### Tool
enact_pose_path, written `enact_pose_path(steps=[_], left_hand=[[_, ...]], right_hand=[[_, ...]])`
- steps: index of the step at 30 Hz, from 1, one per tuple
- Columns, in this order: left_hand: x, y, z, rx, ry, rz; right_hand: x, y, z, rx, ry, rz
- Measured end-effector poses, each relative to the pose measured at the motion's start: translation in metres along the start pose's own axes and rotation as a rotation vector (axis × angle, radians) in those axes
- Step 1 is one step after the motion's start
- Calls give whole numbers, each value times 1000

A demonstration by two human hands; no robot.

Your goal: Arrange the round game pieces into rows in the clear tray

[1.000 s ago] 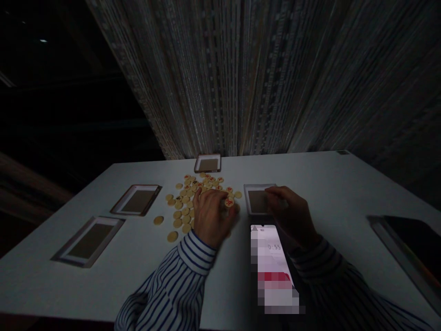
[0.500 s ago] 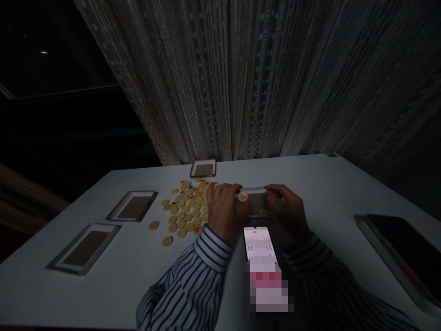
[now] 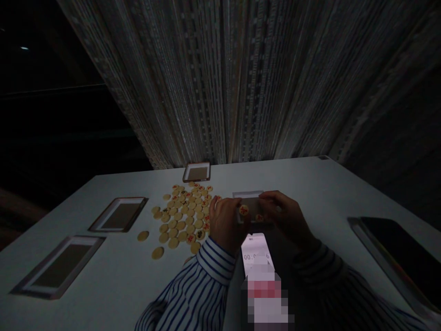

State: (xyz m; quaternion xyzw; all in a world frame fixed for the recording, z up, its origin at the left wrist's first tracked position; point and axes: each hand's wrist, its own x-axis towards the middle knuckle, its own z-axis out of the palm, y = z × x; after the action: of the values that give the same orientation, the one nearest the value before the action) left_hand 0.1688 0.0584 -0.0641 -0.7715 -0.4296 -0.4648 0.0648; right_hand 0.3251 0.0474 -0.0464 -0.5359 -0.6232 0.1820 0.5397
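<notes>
My left hand [image 3: 225, 223] is closed on a round wooden piece [image 3: 244, 210] with a red character, held over the near tray [image 3: 248, 194]. Another red-marked piece [image 3: 259, 217] lies in that tray at its near side. At the tray's right side is my right hand [image 3: 287, 218], fingers bent; a small pale round shape shows between them, too dark to make out. Left of my left hand, many round pieces [image 3: 181, 214] are spread on the white table, some with red or black characters, most plain side up.
Two trays [image 3: 136, 216] [image 3: 62, 294] rest at the left, and a third tray [image 3: 196, 180] stands at the back. A lit phone [image 3: 255, 248] lies between my forearms. A dark flat object [image 3: 399, 253] is on the right. Behind the table [image 3: 113, 271] hangs a striped curtain [image 3: 213, 82].
The view has shifted, so the table's things appear lower and further left. My right hand's fingers have drawn back slightly from the near tray's edge. My left hand still holds the red-marked piece.
</notes>
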Motion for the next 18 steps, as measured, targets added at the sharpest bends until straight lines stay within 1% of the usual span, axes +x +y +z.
enact_pose_path(steps=[2,5,8,14,18], left_hand=[[-2,1,1,-10,-1,6],[-4,2,3,-34,8,9],[-5,4,4,-63,9,5],[-9,2,5,-128,-8,46],[-11,0,6,-144,-32,61]], right_hand=[[-1,5,-3,40,-93,17],[-5,10,-3,94,-173,4],[-8,10,-2,127,-207,22],[-9,1,-1,252,-271,135],[-10,3,-1,209,-275,112]])
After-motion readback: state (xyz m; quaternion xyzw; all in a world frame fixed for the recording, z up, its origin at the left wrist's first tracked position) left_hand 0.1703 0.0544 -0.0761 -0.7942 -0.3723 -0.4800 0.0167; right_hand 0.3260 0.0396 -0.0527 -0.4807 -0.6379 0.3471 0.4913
